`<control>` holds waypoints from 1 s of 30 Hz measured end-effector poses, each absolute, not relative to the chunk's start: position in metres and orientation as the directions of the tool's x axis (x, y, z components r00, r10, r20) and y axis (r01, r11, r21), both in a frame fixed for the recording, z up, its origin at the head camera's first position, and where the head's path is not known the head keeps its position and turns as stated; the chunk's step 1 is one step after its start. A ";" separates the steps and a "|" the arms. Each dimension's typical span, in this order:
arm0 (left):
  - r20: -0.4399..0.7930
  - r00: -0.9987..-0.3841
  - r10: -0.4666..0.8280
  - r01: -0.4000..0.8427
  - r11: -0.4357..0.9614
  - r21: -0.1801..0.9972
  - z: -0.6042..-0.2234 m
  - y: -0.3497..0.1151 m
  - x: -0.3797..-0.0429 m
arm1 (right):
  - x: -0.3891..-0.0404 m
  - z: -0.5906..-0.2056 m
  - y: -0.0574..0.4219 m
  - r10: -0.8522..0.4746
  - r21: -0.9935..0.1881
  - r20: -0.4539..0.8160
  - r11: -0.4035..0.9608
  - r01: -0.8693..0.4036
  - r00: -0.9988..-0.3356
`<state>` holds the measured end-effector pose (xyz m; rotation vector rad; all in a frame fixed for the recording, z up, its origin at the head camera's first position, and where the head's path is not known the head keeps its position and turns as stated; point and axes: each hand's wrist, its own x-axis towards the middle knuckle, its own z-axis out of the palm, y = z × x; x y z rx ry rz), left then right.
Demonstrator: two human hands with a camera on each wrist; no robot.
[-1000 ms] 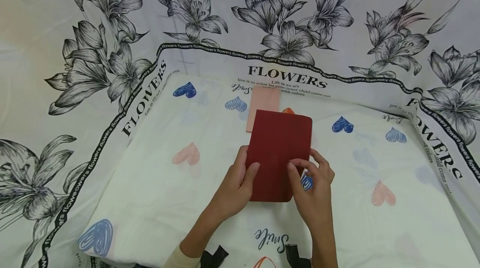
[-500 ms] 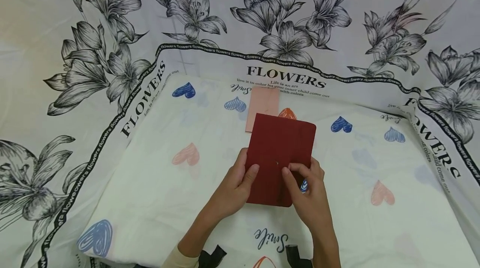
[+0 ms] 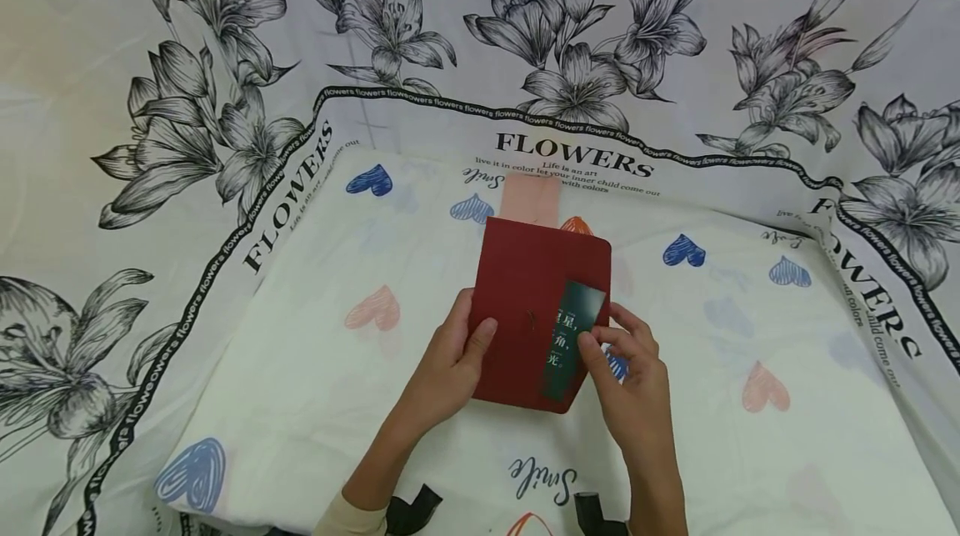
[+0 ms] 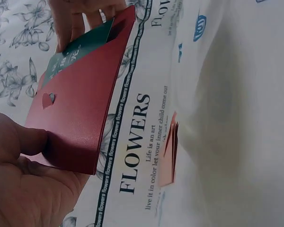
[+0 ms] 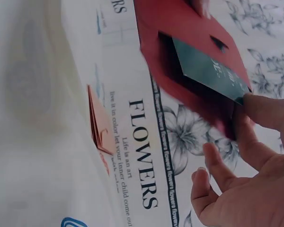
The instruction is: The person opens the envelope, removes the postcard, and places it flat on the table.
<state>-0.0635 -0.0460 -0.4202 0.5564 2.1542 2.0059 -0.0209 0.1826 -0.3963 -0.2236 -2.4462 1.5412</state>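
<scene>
A red paper envelope [image 3: 513, 286] with a small cut-out is held above the bed in the head view. My left hand [image 3: 442, 357] grips its left edge, thumb on top and fingers beneath. A dark green card [image 3: 572, 336] with white printed characters shows at the envelope's right side. In the right wrist view the envelope gapes open, with the green card [image 5: 210, 71] partly inside it. My right hand [image 3: 630, 373] pinches the card's edge between thumb and index finger, the other fingers loosely bent. The card's inner end is hidden in the envelope.
A folded pink paper piece [image 3: 531, 198] lies on the bed behind the envelope, partly covered by it in the head view. The white bedspread [image 3: 300, 403] has printed hearts and lettering. Black straps [image 3: 600, 515] show at the wrists.
The green card has come into view at the envelope's right side, where only red showed before. The envelope and left hand have shifted slightly left; the right hand has moved a little right.
</scene>
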 end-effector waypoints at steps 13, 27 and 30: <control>0.129 -0.937 0.325 0.156 0.056 0.986 -0.420 -0.070 -0.066 | -0.022 -0.398 0.191 0.347 -0.916 0.118 0.399 0.032 -0.930; 0.134 -0.958 0.253 0.160 0.084 0.984 -0.422 -0.087 -0.070 | -0.028 -0.394 0.223 0.447 -0.875 0.145 0.474 0.096 -0.883; 0.131 -0.967 0.219 0.152 0.083 0.985 -0.424 -0.091 -0.071 | -0.039 -0.395 0.242 0.453 -0.815 0.169 0.563 0.134 -0.875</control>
